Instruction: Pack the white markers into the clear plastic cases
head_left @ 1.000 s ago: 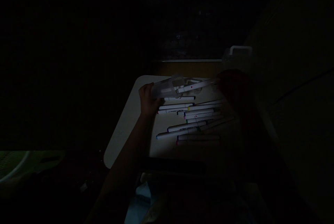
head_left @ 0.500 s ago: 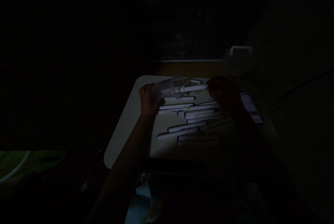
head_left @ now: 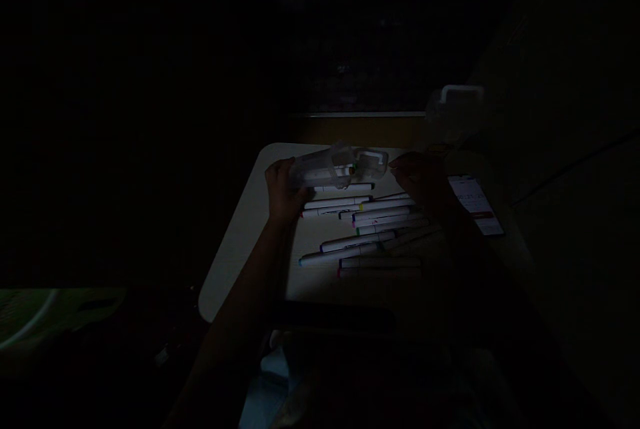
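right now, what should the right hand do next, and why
Probably lower the right hand to the slim white yellow-ended marker: that hand looks empty and is close by, while the left hand holds the translucent plastic container with its mouth towards the right hand.

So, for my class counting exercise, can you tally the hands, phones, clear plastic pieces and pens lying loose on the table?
Hands: 2 (left hand, right hand)
Phone: 1
Clear plastic pieces: 3 (held container, near handled piece, far handled piece)
Loose pens: at least 12, too dark and overlapped for an exact count
Total: at least 18
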A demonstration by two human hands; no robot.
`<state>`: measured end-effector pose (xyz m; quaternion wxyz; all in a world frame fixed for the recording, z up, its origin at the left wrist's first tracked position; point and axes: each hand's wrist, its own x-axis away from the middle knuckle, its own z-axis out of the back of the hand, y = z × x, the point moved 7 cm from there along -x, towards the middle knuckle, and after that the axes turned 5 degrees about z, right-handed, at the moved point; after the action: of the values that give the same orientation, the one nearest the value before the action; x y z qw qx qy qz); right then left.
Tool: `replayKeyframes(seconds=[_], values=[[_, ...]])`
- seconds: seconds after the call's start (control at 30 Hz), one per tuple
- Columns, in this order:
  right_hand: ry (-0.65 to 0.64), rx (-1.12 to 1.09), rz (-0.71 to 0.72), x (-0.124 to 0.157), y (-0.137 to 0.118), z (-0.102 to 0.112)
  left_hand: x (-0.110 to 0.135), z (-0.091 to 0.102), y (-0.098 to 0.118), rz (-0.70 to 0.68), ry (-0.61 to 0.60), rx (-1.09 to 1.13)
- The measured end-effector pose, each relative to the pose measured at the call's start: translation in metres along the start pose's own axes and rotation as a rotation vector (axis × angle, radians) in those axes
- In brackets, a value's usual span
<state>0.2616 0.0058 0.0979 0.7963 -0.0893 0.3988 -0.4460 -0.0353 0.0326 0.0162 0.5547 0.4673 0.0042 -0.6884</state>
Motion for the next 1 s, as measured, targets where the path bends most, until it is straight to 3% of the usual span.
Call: replayKeyframes(seconds=[0.23,0.5,0.73,1.0], values=[[-0.312,-0.010,0.089,0.011,0.003,-0.045,0.000,0.000,-0.001,-0.002,0.006,0.005],[-0.473,0.078,0.086,0.023,0.006,-0.081,-0.001,-0.002,-0.004,-0.004,0.005,0.008],[-0.516,0.108,0.048,0.026,0.012,-0.083,-0.001,0.000,0.001,-0.019,0.015,0.024],[-0.536,0.204,-0.104,0.019,0.021,-0.063,-0.002,0.000,0.002,-0.036,0.028,0.015]])
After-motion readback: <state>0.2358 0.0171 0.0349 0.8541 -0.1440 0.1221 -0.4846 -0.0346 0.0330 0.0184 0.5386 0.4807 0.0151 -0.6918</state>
